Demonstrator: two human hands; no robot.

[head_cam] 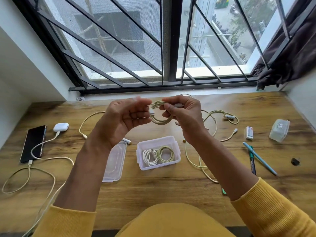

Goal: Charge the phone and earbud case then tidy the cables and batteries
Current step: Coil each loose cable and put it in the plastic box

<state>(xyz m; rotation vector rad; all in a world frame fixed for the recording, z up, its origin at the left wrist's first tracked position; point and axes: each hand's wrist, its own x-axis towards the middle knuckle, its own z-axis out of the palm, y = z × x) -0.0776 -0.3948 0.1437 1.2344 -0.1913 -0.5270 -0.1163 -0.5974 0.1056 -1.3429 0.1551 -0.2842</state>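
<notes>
Yellow-green coiled cable (159, 115), held upright above the plastic box (176, 147), is pinched by both hands' curled fingers (136, 115); two coils (157, 155) lie inside.

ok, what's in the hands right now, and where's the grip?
A coiled cable, held above the table. Right hand pinches the coil's right side; left hand pinches its left side, by a connector.
</notes>
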